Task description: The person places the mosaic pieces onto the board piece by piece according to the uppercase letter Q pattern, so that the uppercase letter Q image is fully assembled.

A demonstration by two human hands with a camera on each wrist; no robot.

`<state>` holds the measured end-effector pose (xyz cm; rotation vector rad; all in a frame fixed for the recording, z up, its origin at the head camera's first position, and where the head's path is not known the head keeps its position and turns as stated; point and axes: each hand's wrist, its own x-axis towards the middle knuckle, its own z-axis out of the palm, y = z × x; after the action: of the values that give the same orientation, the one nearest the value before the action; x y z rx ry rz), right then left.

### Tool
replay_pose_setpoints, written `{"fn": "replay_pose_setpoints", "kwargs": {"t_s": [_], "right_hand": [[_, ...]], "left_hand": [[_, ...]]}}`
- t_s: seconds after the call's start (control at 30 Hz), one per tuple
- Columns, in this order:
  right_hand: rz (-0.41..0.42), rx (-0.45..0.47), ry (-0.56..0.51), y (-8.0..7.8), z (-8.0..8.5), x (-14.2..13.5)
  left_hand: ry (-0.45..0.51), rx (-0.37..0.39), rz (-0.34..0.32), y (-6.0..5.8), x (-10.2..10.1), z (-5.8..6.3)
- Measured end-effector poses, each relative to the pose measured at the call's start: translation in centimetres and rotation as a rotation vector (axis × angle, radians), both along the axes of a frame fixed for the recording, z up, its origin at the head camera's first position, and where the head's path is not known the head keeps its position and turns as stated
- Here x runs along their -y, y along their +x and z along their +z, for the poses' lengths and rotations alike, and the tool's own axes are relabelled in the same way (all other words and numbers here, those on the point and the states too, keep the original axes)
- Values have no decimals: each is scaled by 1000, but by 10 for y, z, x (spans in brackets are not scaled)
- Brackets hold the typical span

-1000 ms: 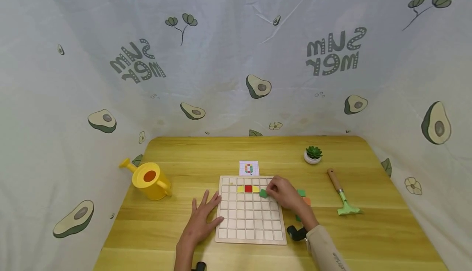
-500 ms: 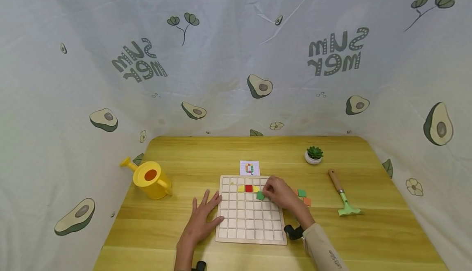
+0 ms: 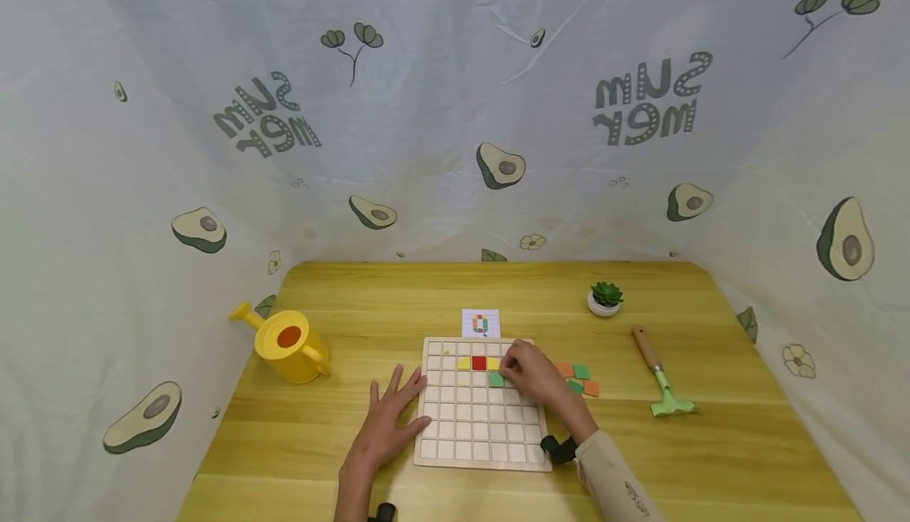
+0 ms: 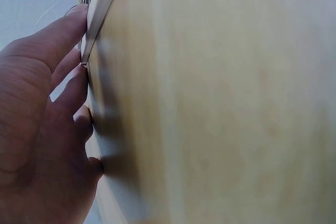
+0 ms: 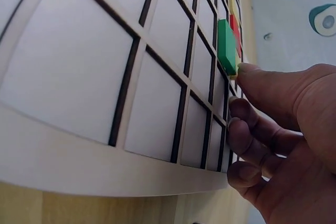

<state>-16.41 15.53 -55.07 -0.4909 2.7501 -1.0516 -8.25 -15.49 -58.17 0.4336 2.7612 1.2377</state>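
A pale wooden grid board (image 3: 472, 431) lies on the table. In its upper part, a red square tile (image 3: 479, 363) sits between two yellow pieces, the left yellow piece (image 3: 464, 363) and the right yellow piece (image 3: 494, 363). My right hand (image 3: 533, 372) pinches the edge of a green square tile (image 3: 495, 380) just below the right yellow piece. In the right wrist view, the thumb tip meets the green tile's near end and the other fingers curl beneath. My left hand (image 3: 387, 423) rests with spread fingers against the board's left edge, its thumb (image 4: 68, 27) touching the rim.
Loose orange and green tiles (image 3: 580, 372) lie right of the board. A printed pattern card (image 3: 480, 323) sits behind it. A yellow watering can (image 3: 291, 348) stands left; a potted succulent (image 3: 604, 299) and a small hand rake (image 3: 663, 384) are on the right.
My right hand has moved slightly left with the green tile, which has turned from tilted to lined up with the grid. My left hand has stayed in place.
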Motion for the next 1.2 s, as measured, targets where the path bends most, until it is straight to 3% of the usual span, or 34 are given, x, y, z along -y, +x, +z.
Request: {"fn": "replay_pose_setpoints", "kwargs": {"t_s": [0.53, 0.97, 1.2], "right_hand": [[-35, 37, -28, 9, -3, -3], [-50, -1, 7, 11, -7, 3], [-73, 10, 12, 12, -6, 4]], "left_hand": [[-13, 19, 1, -1, -3, 1], [-5, 15, 6, 0, -2, -2], [53, -80, -19, 2, -1, -6]]}}
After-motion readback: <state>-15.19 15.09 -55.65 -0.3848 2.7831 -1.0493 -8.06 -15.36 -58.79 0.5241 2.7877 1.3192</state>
